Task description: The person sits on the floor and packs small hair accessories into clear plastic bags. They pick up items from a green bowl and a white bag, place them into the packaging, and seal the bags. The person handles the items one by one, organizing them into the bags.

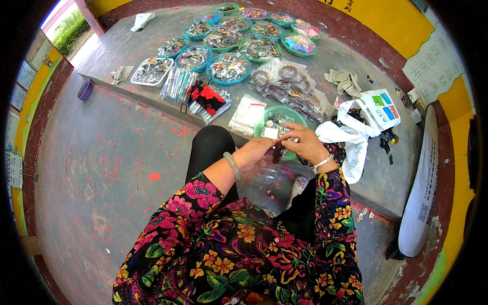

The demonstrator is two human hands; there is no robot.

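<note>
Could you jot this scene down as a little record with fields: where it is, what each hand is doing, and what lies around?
place: raised concrete ledge, person seated before it
left hand: grip closed on a small dark piece, hard to make out
right hand: fingers pinched on the same piece
under the hands: green bowl of small parts
wrists: pale bangle left, bracelet right
farther off: teal trays of trinkets, white bag

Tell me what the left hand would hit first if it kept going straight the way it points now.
Probably the right hand: the left hand points right, towards it, and they look almost touching over the round green plastic basin, though depth is unclear.
</note>
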